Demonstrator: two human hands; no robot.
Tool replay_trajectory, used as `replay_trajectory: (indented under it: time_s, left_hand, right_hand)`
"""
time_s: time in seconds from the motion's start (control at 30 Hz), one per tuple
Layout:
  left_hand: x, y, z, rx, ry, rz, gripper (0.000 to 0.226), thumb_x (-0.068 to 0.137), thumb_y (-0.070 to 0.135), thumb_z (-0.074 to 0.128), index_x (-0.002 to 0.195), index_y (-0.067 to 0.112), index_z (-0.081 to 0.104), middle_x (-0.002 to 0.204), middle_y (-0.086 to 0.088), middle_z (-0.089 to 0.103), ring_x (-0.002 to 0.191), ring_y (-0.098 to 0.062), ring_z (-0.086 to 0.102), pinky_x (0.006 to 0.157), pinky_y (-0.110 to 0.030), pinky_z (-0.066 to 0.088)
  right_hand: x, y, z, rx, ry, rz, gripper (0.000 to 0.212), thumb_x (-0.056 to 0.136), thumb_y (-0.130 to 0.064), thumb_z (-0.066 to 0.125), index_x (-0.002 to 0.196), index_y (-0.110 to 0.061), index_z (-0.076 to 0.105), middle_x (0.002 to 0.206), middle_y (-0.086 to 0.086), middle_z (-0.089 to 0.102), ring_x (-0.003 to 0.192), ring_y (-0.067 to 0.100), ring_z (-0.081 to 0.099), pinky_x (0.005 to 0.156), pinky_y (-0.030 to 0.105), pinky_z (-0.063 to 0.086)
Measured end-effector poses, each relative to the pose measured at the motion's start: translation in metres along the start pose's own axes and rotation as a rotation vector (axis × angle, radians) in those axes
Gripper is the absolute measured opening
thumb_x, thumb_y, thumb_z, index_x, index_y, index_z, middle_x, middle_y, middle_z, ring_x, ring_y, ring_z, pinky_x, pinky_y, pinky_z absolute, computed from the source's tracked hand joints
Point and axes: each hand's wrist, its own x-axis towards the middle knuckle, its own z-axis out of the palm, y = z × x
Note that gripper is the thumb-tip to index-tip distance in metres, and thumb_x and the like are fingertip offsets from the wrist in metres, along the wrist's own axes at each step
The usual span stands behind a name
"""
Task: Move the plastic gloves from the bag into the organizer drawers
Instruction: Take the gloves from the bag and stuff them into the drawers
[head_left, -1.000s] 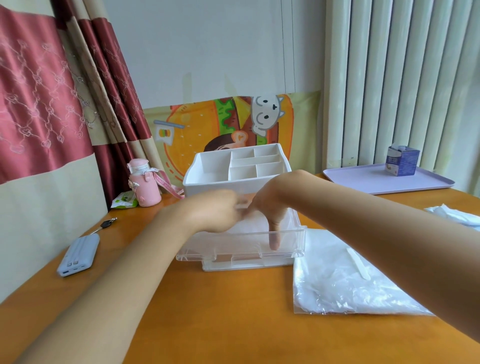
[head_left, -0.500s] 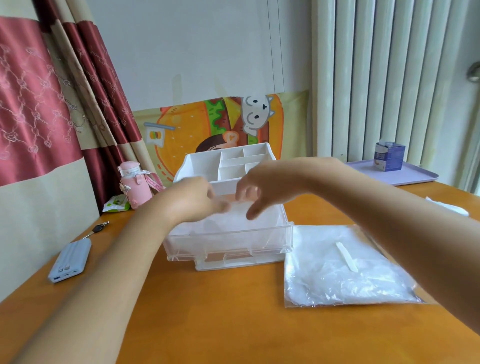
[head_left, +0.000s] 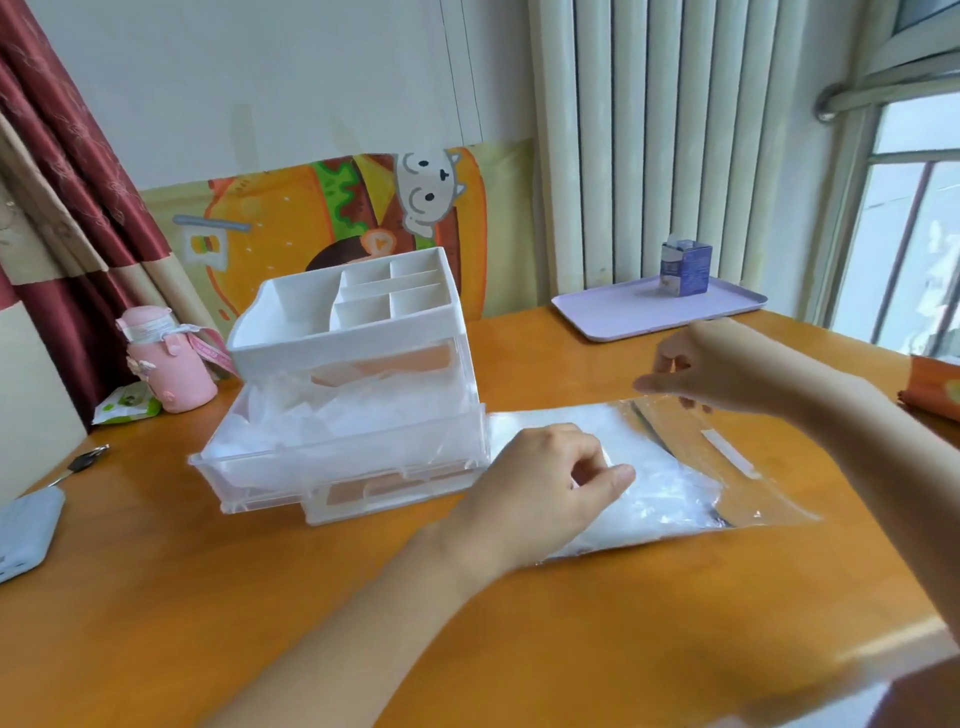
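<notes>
Right of centre on the orange table (head_left: 260, 597), the clear bag (head_left: 737, 467) is lying flat with the plastic gloves (head_left: 654, 499) bunched white inside it. The left hand (head_left: 550, 483) is resting on the bag's near left part, fingers curled; whether it is gripping anything I cannot tell. The right hand (head_left: 711, 369) is hanging at the bag's far edge, fingers bent down toward the film; its grip is unclear too. Just left, the white organizer (head_left: 353, 322) is standing with its drawer (head_left: 337, 457) pulled out, more gloves (head_left: 332, 410) lying inside.
</notes>
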Motion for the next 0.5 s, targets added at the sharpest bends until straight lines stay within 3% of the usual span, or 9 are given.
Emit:
replay_trajectory:
  time_s: [0.17,0.23,0.3,0.4,0.5]
  left_hand:
    - [0.026,-0.035,0.038,0.023,-0.056,-0.091,0.020,0.094,0.036,0.058,0.099,0.018,0.065,0.122,0.006,0.056,0.114,-0.005,0.051,0.092,-0.015,0.032]
    - [0.034,-0.049,0.046,0.077,-0.082,-0.146,0.037,0.094,0.041,0.056,0.125,0.020,0.057,0.144,0.005,0.042,0.135,-0.008,0.036,0.104,-0.016,0.024]
    - [0.039,-0.062,0.053,0.153,-0.133,-0.209,0.060,0.093,0.051,0.052,0.144,0.022,0.039,0.158,0.001,0.022,0.146,-0.014,0.015,0.118,-0.030,0.012]
    - [0.042,-0.075,0.065,0.219,-0.222,-0.282,0.075,0.091,0.064,0.040,0.153,0.027,0.018,0.162,0.002,0.002,0.149,-0.016,-0.006,0.119,-0.042,-0.006]
    - [0.045,-0.086,0.071,0.256,-0.249,-0.282,0.076,0.091,0.068,0.033,0.154,0.031,0.011,0.162,0.004,-0.003,0.148,-0.016,-0.011,0.118,-0.043,-0.010]
  right_hand:
    - [0.010,0.056,0.041,0.021,-0.330,0.213,0.013,0.087,-0.028,0.065,0.092,-0.017,0.070,0.076,-0.002,0.068,0.071,0.012,0.060,0.059,0.017,0.043]
    - [0.013,0.069,0.053,0.103,-0.421,0.282,0.015,0.086,-0.017,0.064,0.101,-0.018,0.068,0.089,0.004,0.070,0.077,0.015,0.061,0.065,0.020,0.047]
    - [0.016,0.079,0.062,0.192,-0.430,0.354,0.021,0.086,-0.008,0.060,0.101,-0.020,0.065,0.099,0.006,0.069,0.081,0.019,0.063,0.071,0.025,0.051]
    - [0.017,0.092,0.068,0.316,-0.415,0.367,0.029,0.084,0.002,0.053,0.093,-0.022,0.069,0.089,0.003,0.069,0.069,0.018,0.056,0.062,0.025,0.046]
    - [0.010,0.101,0.067,0.598,-0.433,0.322,0.018,0.086,-0.002,0.063,0.098,-0.013,0.071,0.078,0.003,0.065,0.062,0.011,0.052,0.058,0.020,0.041]
